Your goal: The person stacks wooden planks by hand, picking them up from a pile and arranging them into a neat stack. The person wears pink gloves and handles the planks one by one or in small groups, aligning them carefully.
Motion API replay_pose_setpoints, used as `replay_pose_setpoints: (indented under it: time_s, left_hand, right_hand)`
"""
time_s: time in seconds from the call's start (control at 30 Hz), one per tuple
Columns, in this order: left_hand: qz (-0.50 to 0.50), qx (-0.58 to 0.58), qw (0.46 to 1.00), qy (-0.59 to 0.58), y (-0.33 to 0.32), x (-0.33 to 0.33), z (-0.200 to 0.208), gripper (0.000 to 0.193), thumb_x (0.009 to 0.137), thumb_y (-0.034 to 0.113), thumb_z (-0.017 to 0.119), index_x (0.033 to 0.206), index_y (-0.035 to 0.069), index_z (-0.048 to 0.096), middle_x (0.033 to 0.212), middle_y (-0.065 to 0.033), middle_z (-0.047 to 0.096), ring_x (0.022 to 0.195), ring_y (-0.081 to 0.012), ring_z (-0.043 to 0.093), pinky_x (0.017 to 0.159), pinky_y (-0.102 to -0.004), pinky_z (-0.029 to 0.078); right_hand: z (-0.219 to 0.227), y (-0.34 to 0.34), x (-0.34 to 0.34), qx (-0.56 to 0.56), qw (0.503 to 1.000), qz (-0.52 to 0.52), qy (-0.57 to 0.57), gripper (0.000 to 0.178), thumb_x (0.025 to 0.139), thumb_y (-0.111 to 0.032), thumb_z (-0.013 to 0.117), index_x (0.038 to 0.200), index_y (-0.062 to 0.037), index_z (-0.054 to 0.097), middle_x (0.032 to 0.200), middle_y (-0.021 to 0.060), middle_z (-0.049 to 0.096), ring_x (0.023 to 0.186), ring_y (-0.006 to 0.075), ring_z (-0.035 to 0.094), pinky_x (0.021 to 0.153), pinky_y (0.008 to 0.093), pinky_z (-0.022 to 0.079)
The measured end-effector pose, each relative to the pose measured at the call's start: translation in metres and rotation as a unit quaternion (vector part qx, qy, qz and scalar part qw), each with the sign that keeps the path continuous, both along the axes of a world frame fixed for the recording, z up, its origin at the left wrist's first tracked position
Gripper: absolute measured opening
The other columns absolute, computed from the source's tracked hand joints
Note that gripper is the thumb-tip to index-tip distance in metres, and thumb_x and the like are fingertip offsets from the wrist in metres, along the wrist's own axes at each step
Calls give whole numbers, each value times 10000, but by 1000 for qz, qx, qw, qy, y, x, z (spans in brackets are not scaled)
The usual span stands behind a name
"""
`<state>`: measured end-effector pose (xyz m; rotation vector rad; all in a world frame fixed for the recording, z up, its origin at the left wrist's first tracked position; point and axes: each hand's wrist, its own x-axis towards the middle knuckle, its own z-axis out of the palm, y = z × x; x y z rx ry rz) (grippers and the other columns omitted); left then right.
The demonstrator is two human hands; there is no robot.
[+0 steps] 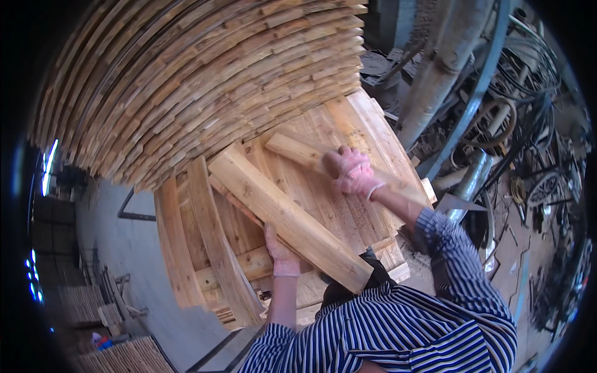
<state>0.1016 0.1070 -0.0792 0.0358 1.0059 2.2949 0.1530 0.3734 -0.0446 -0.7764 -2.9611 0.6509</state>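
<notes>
A long pale wooden plank (283, 211) slants across in front of me, its near end close to my body. My left hand (283, 255), in a pink work glove, is closed on this plank's left edge, with its fingers partly hidden beneath the wood. At least one more board edge shows under the plank there. Farther right, a narrower wooden board (295, 149) lies slanting on the boards below. My right hand (353, 173), also gloved in pink, is closed over that board from above, slightly blurred.
Beneath lies a layer of flat boards (177, 242), with a loose curved board (214, 242) on the left. A tall stack of boards (211, 81) rises at the far side. To the right stand a large pipe (444, 68), a blue metal bar (472, 102) and tangled hoses (535, 62).
</notes>
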Motion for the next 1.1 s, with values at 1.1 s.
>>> replay_pose_setpoints:
  time_s: [1.1]
  left_hand:
    - [-8, -60, 997, 48, 15, -42, 90, 762, 1015, 644, 464, 1574, 137, 362, 1547, -56, 456, 1386, -261, 467, 1180, -421, 382]
  right_hand:
    - [60, -14, 26, -213, 962, 170, 34, 1059, 721, -511, 808, 1567, -98, 323, 1314, 265, 550, 1216, 419, 599, 1002, 472, 523]
